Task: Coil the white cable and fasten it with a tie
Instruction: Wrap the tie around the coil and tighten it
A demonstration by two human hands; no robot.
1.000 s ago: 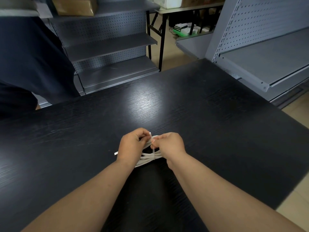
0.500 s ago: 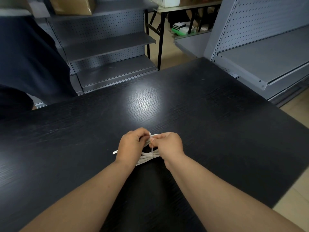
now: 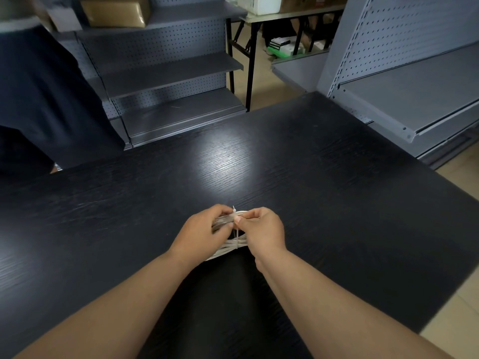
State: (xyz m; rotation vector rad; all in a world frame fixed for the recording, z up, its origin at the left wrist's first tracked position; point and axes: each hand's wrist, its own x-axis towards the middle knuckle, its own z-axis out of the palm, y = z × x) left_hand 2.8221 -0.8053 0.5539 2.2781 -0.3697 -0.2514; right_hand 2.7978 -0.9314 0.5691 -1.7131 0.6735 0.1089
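White cable (image 3: 228,248) tail now hidden; left hand (image 3: 202,234), right hand (image 3: 261,231) holding.

Grey pegboard shelving (image 3: 166,71) stands behind black table (image 3: 337,203).

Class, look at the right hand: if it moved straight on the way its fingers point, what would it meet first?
Its fingers point left, so the right hand would likely meet the left hand at once, with only the cable and tie between them.
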